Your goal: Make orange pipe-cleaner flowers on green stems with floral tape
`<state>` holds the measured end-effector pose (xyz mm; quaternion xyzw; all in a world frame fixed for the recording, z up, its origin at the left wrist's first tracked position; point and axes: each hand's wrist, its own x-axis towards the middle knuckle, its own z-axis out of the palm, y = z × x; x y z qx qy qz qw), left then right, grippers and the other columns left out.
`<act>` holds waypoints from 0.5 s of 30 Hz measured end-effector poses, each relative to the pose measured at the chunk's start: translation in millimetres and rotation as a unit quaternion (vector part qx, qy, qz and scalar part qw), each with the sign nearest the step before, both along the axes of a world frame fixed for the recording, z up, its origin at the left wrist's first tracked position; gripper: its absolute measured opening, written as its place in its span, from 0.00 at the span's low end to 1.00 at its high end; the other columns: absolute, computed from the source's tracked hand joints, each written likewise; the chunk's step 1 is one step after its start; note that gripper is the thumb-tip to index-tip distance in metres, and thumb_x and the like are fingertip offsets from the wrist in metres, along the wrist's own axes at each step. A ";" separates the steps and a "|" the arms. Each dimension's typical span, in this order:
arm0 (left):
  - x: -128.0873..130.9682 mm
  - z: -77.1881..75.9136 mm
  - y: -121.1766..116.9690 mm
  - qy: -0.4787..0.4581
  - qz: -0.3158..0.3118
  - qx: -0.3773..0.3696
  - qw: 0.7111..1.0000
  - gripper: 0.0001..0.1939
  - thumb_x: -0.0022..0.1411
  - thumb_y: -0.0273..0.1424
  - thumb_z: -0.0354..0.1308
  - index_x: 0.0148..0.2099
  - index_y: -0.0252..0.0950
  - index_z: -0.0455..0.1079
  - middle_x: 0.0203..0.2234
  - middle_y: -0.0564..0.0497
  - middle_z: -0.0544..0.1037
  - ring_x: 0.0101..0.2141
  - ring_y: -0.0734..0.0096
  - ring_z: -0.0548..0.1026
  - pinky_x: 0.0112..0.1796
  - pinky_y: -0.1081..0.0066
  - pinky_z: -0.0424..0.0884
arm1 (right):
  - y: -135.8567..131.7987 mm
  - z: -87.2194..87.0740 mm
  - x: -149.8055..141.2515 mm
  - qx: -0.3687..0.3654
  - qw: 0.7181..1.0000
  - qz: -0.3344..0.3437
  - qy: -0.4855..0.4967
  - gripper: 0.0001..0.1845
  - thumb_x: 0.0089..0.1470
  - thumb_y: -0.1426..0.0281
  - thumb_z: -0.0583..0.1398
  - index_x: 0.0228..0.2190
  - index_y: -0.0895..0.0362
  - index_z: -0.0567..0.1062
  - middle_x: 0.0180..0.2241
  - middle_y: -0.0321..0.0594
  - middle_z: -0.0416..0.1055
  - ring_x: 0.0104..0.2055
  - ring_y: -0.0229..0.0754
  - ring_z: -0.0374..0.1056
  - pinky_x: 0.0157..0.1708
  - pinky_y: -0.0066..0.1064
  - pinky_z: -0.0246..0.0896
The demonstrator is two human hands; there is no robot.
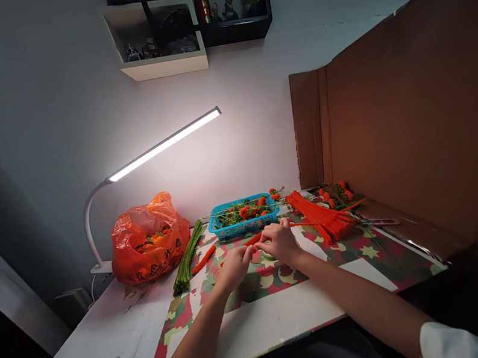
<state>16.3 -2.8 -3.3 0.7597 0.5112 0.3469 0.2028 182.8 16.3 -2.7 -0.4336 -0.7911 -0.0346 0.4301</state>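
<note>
My left hand (236, 266) and my right hand (281, 244) are close together over the middle of the patterned table, fingertips pinched. Between them they grip an orange pipe cleaner (302, 223), one length of which sticks out past my right hand. Fingers cover most of the part being held. Just behind my hands lies a short orange coiled piece (253, 239), and another orange piece (203, 259) rests to the left. A bundle of orange pipe cleaners (323, 217) is spread at the right. Green stems (189, 257) lie bundled at the left.
Behind my hands stands a blue basket (247, 226) holding orange-headed flowers with green stems. An orange plastic bag (151, 242) and a lit desk lamp (164, 145) are at the left. Scissors (381, 221) and more flowers (336, 192) sit by the cardboard wall (415, 113) at right.
</note>
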 end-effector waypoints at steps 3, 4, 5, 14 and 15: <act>2.5 -0.2 0.4 -0.005 0.016 -0.006 1.000 0.22 0.58 0.46 0.44 0.19 0.36 0.58 0.15 0.55 0.59 0.20 0.72 0.57 0.24 0.73 0.49 | -1.2 -0.4 -1.1 0.019 1.000 -0.006 0.003 0.21 0.54 0.58 0.58 0.17 0.58 0.71 0.22 0.37 0.72 0.28 0.36 0.62 0.39 0.36 0.37; 3.1 -0.7 0.8 -0.008 0.020 -0.008 1.000 0.22 0.57 0.46 0.43 0.19 0.37 0.58 0.15 0.55 0.59 0.20 0.72 0.57 0.24 0.73 0.48 | -1.6 -0.4 -1.4 0.024 1.000 -0.008 0.005 0.21 0.55 0.58 0.58 0.17 0.58 0.71 0.21 0.36 0.72 0.28 0.36 0.62 0.39 0.36 0.37; 3.7 -1.6 1.6 -0.013 0.024 -0.008 1.000 0.22 0.57 0.46 0.43 0.19 0.37 0.57 0.15 0.55 0.58 0.20 0.72 0.56 0.24 0.72 0.48 | -1.9 -0.4 -1.8 0.030 0.999 -0.010 0.008 0.21 0.55 0.59 0.58 0.17 0.58 0.71 0.21 0.36 0.72 0.28 0.36 0.62 0.39 0.36 0.37; 6.5 -13.4 15.5 -0.262 0.030 -0.134 0.955 0.27 0.49 0.59 0.46 0.22 0.39 0.51 0.13 0.63 0.47 0.16 0.80 0.47 0.20 0.74 0.44 | -6.3 -1.2 -7.5 0.024 0.998 0.032 0.038 0.17 0.56 0.64 0.56 0.20 0.57 0.73 0.23 0.36 0.71 0.30 0.36 0.62 0.39 0.35 0.39; 6.0 -12.9 15.6 -0.294 0.017 -0.157 0.943 0.28 0.47 0.60 0.48 0.22 0.39 0.50 0.13 0.64 0.46 0.15 0.82 0.45 0.20 0.75 0.43 | -6.7 -1.6 -8.4 0.014 0.998 0.045 0.046 0.16 0.57 0.65 0.56 0.21 0.57 0.74 0.23 0.36 0.71 0.30 0.36 0.63 0.39 0.35 0.40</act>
